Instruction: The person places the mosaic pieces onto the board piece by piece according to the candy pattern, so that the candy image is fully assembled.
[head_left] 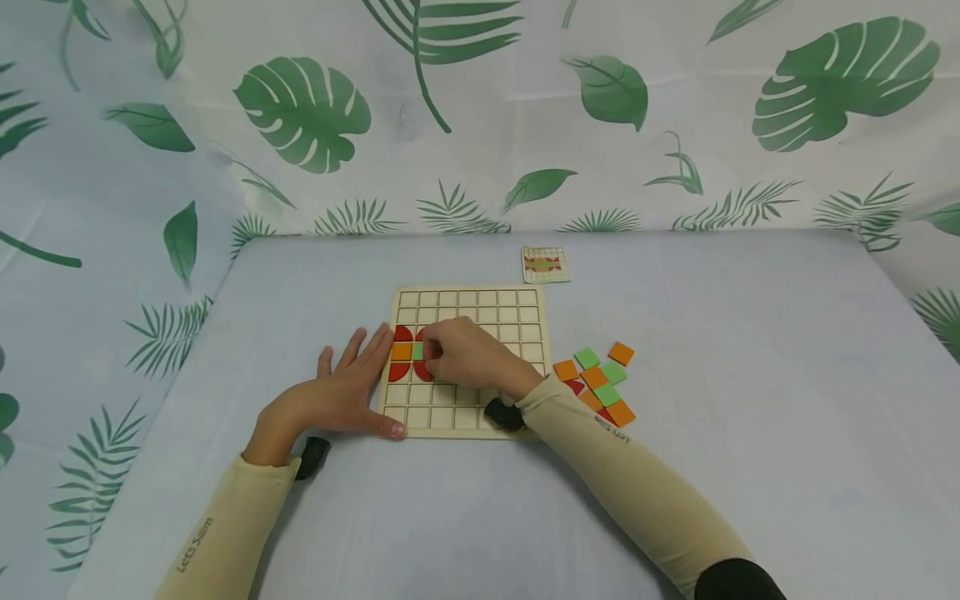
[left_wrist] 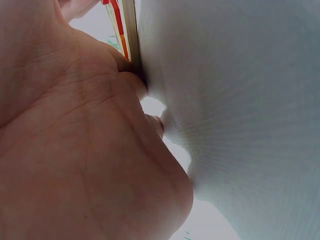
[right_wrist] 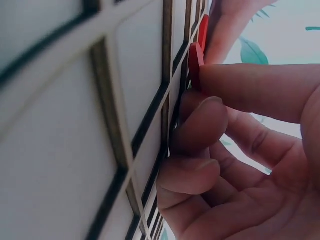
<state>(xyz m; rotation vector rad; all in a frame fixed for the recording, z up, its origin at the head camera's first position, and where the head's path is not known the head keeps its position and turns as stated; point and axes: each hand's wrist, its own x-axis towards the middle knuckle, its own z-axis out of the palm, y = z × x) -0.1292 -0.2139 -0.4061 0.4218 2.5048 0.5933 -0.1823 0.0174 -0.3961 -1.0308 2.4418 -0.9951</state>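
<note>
A light wooden grid board (head_left: pixel 450 422) lies on the table. Red quarter-circle tiles, an orange square tile (head_left: pixel 402 352) and a green square tile (head_left: pixel 417 352) sit in cells at its left side. My left hand (head_left: pixel 330 402) has its fingers spread along the board's left edge, with the thumb at the near left corner. Over the board, my right hand (head_left: pixel 468 354) pinches a red quarter-circle tile (right_wrist: pixel 195 62) with thumb and curled forefinger. That tile stands tilted against the grid in the right wrist view. The hand partly covers the red tiles beneath it.
Right of the board lies a loose group of orange tiles (head_left: pixel 620 352), green tiles (head_left: pixel 587 358) and red tiles (head_left: pixel 573 387), partly overlapping. A small pattern card (head_left: pixel 545 264) lies beyond the board's far right corner. Leaf-printed cloth (head_left: pixel 480 108) hangs behind the table.
</note>
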